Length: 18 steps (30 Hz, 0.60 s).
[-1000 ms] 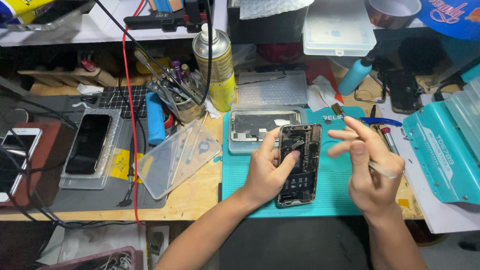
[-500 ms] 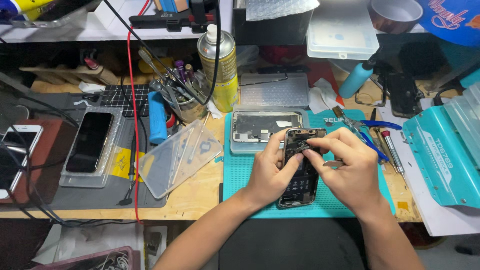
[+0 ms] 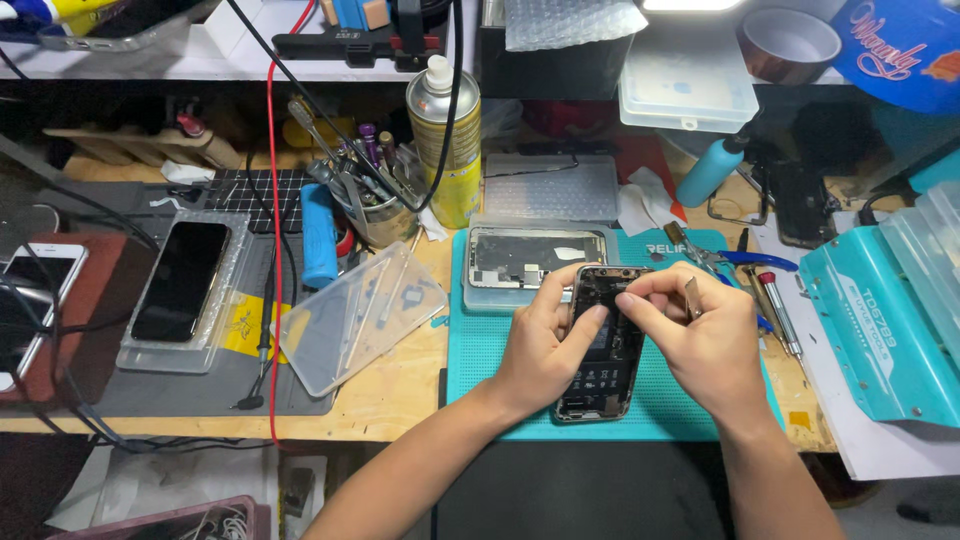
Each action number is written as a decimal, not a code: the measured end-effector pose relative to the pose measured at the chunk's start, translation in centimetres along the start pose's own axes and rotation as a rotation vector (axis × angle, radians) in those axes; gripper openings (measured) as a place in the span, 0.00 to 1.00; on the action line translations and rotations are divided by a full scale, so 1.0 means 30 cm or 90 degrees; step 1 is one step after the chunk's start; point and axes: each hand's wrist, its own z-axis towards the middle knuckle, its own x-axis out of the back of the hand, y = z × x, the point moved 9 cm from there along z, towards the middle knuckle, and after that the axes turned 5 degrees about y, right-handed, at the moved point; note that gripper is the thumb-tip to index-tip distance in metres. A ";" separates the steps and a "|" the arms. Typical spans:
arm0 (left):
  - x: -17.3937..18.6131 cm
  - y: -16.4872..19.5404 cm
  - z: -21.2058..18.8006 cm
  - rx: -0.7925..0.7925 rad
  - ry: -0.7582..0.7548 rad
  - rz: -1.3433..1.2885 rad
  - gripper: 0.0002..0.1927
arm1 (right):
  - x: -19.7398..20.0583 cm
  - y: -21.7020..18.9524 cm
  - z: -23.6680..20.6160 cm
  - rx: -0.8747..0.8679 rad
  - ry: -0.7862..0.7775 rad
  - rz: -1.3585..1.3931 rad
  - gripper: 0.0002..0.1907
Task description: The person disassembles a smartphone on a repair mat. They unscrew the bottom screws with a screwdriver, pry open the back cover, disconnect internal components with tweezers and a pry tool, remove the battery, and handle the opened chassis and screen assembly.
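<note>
Now both hands (image 3: 640,335) grip opened phone (image 3: 603,375).

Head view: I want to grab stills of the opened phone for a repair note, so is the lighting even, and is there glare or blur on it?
Head view: bright light from a lamp at the top edge; the opened phone and teal mat are evenly lit and sharp; left hand and right hand show no motion blur; the spray can carries a glossy highlight; under the bench is dark.
</note>
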 end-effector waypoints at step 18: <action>0.037 0.038 -0.006 -0.005 0.043 0.076 0.15 | -0.026 -0.216 -0.069 0.292 0.093 -0.198 0.13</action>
